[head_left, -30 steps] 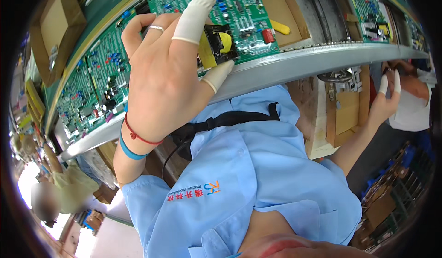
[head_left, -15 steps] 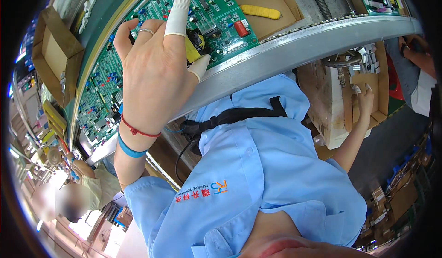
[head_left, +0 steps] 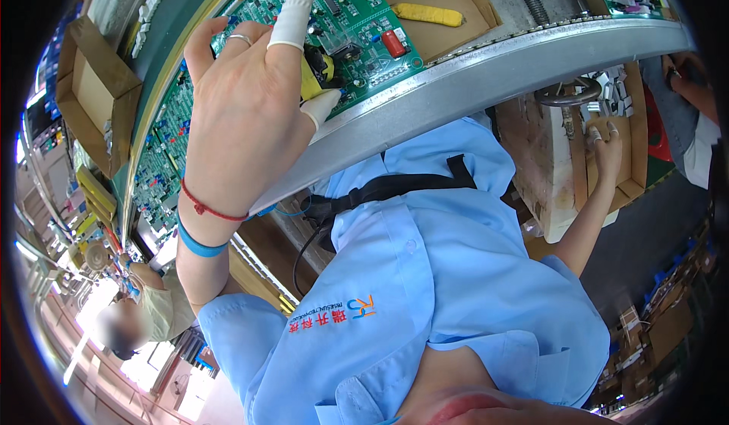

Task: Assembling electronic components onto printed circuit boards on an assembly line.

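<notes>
My left hand (head_left: pixel 243 102) lies over a green circuit board (head_left: pixel 364 15), its fingers apart. White finger cots cover the index finger and thumb, which stretch either side of a yellow-and-black transformer (head_left: pixel 315 76) on the board. I cannot see whether they touch it. A red block-shaped component (head_left: pixel 393 43) stands near the board's right corner. Off to the right, my right hand (head_left: pixel 607 154) is inside a cardboard box (head_left: pixel 636 136), near several small white parts (head_left: pixel 619 91). Its fingers, also with white cots, are apart, and nothing shows between them.
A metal rail (head_left: pixel 486 80) runs between the board and my body. Beyond the board lies a cardboard tray (head_left: pixel 448 42) with a yellow strip (head_left: pixel 427 15). Another open box (head_left: pixel 95 95) stands at the left. People are nearby on both sides. A metal ring (head_left: pixel 567 95) is beside the parts box.
My left hand has shifted slightly left, still over the transformer. My right hand has moved farther into the box, closer to the white parts. The board sits slightly farther left in view.
</notes>
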Available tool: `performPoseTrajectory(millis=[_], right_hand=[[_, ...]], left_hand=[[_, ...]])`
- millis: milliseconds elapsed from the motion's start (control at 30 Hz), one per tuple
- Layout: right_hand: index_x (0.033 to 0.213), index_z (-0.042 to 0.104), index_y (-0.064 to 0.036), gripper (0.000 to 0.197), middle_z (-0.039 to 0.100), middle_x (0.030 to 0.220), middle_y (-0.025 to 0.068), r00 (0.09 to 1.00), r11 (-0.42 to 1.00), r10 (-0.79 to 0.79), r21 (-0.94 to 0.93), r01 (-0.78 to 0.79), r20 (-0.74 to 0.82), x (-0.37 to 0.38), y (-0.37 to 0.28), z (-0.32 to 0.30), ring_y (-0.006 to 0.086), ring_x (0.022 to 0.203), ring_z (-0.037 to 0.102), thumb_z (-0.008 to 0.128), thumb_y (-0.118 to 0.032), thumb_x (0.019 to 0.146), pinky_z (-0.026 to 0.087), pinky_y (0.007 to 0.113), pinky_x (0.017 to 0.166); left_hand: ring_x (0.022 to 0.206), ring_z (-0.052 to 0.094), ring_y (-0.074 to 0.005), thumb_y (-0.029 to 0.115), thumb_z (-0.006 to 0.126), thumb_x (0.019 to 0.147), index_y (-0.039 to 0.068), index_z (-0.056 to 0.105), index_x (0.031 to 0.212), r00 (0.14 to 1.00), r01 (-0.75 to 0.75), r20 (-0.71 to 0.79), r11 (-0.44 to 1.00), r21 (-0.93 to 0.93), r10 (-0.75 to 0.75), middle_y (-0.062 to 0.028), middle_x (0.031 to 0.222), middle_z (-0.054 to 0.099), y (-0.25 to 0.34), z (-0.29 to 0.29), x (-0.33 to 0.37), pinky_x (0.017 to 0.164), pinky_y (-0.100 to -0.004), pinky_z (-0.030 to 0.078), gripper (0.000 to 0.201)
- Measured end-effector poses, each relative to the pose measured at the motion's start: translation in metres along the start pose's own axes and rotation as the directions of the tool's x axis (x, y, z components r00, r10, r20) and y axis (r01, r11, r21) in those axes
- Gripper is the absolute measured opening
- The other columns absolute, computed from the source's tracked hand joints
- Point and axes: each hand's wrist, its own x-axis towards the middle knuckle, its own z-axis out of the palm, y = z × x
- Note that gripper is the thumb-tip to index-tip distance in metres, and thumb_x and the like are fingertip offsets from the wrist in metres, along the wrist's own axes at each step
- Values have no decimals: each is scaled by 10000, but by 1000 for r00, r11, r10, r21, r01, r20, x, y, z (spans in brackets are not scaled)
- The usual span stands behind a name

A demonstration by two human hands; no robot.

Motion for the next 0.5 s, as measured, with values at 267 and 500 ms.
performPoseTrajectory(millis=[267,500], right_hand=[[1258,601,-56,479,661,1096,177,994,999,-11,41,16,-113,3,-10,-22,322,1015,632,667,-308,855,477,369,904],[1093,665,32,431,660,1085,148,547,16,-586,667,745,-598,-37,-52,-153,252,1074,588,451,-319,965,385,530,1012]], left_hand=[[988,616,-267,246,819,695,126,370,1452,1000,-9,5,999,-52,9,-85,991,670,-13,3,-1,1061,-454,286,889],[820,605,-322,205,791,700,-6,590,899,997,-40,-69,998,-46,37,-133,729,607,-6,3,6,960,-476,340,353]])
